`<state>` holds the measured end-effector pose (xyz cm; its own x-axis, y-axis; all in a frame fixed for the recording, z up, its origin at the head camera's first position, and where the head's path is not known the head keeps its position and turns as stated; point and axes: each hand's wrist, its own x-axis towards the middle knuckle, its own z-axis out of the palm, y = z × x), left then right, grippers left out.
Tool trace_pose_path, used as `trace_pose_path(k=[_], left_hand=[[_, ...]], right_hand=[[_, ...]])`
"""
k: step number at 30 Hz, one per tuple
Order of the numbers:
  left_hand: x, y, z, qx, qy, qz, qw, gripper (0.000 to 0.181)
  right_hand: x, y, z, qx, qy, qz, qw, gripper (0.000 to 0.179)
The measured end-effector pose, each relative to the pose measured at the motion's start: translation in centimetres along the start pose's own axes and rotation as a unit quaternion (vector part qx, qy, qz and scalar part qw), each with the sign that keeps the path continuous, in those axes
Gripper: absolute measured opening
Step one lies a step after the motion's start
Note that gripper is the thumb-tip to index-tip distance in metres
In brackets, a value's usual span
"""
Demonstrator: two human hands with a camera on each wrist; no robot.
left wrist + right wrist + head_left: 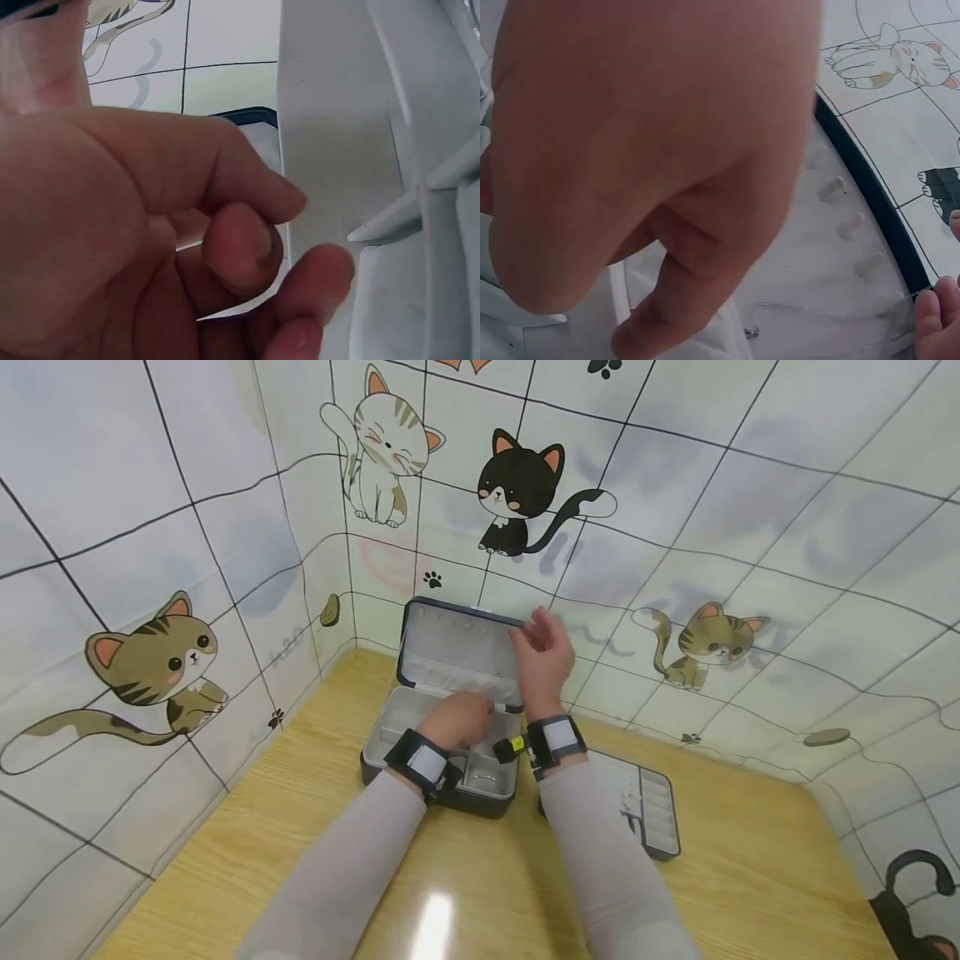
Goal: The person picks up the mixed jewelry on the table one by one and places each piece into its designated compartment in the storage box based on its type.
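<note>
We see a dark navy box point(480, 806) lined in pale grey, a dark-edged, pale grey tray point(618, 772) towards four o'clock, and a yellow wood-grained desk point(750, 860). Black grid lines cross the white wall point(247, 543); a brown striped cat point(153, 656) decorates nine o'clock.

The box point(371, 775) under the left hand point(459, 720) has a dark, smooth shell, and its grey lining looks matt and velvety. Skinny metal chain point(751, 331) near the right hand point(551, 656), pretty shiny bracelet point(486, 777) just nearside of the left. Table point(472, 893) beneath both is glossy, wood-look stuff; sleeves point(341, 868) are matt cloth. Wall sheet point(465, 547) behind them: smooth but wavy, paper or plastic, can't tell.
</note>
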<state>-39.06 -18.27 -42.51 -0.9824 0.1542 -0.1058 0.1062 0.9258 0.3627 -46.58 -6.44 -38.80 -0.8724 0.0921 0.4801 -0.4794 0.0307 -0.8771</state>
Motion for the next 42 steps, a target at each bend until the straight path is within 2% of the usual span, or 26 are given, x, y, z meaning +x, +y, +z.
trace_pose_path(k=[4, 7, 10, 13, 16, 19, 24, 26, 28, 31, 33, 37, 42], left_hand=[[-0.2, 0.2, 0.3, -0.014, 0.0, 0.004, 0.9999, 0.025], [-0.2, 0.2, 0.3, -0.009, 0.022, 0.015, 0.9996, 0.024], [0.1, 0.0, 0.1, 0.0, 0.065, 0.021, 0.9977, 0.033], [0.3, -0.4, -0.4, 0.003, 0.104, 0.015, 0.9945, 0.044], [0.7, -0.7, -0.9, -0.003, 0.125, 0.003, 0.9922, 0.059], [0.9, -1.0, -1.1, -0.004, 0.13, -0.009, 0.9915, 0.066], [1.1, -1.3, -1.1, -0.007, 0.124, -0.017, 0.9921, 0.069], [1.1, -1.2, -1.1, -0.01, 0.123, -0.017, 0.9922, 0.069], [1.1, -1.2, -1.2, -0.008, 0.121, -0.017, 0.9925, 0.067], [1.1, -1.3, -1.2, -0.001, 0.116, -0.017, 0.9931, 0.064], [1.1, -1.4, -1.1, 0.002, 0.111, -0.017, 0.9936, 0.062], [1.2, -1.4, -1.0, -0.002, 0.089, -0.02, 0.9958, 0.062], [1.3, -1.4, -0.9, -0.005, 0.068, -0.029, 0.9972, 0.063]], right_hand=[[-0.3, 0.5, 0.2, 0.006, 0.007, -0.017, 0.9998, 0.054], [-0.5, 0.8, 0.3, 0.013, 0.005, -0.023, 0.9997, 0.053], [-0.6, 0.9, 0.0, 0.018, 0.004, -0.02, 0.9996, 0.051], [-0.6, 1.1, -0.4, 0.021, 0.001, -0.019, 0.9996, 0.048], [-0.7, 1.3, -0.7, 0.017, 0.0, -0.027, 0.9995, 0.044], [-0.6, 1.7, -0.9, 0.007, -0.001, -0.032, 0.9995, 0.04], [-0.6, 1.9, -1.1, -0.012, -0.005, -0.033, 0.9994, 0.036], [-0.6, 2.0, -1.3, -0.036, -0.007, -0.031, 0.9988, 0.031], [-0.7, 2.2, -1.5, -0.085, -0.018, -0.026, 0.9959, 0.024], [-0.9, 2.4, -1.9, -0.181, -0.057, -0.018, 0.9817, 0.017], [-1.1, 2.7, -2.2, -0.237, -0.091, -0.02, 0.9671, 0.018], [-1.6, 3.1, -2.6, -0.31, -0.147, -0.042, 0.9385, 0.023], [-1.7, 3.3, -2.7, -0.398, -0.203, -0.081, 0.8909, 0.025]])
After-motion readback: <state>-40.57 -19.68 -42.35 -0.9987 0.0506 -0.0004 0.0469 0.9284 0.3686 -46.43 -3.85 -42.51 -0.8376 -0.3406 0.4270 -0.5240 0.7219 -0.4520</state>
